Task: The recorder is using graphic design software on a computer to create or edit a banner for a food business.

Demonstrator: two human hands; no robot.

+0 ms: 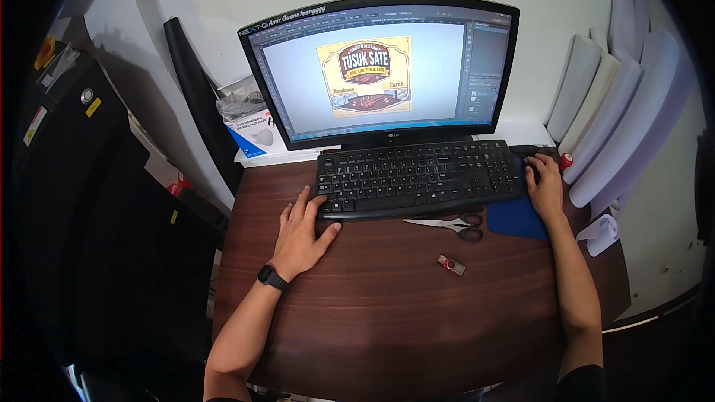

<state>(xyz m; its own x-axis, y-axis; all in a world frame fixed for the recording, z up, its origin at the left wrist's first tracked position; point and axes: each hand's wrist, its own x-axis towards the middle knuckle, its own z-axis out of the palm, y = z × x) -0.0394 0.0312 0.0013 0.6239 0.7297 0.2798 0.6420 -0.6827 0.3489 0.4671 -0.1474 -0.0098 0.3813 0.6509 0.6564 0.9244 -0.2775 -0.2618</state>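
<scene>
A monitor (pixel 380 71) is standing beyond the fingers, a black keyboard (pixel 417 179) lying between them. The left hand (pixel 300 234) is touching its left end, fingers apart; the right hand (pixel 547 187) is resting over a blue mat (pixel 514 217), whether clamped I cannot tell.

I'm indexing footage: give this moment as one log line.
left hand: at keyboard, left end | right hand: at blue pad | scissors, USB stick: on desk

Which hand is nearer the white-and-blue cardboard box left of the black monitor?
Left: the left hand is in front of the box, slightly right; the right hand is farther off, right of the black keyboard.
</scene>
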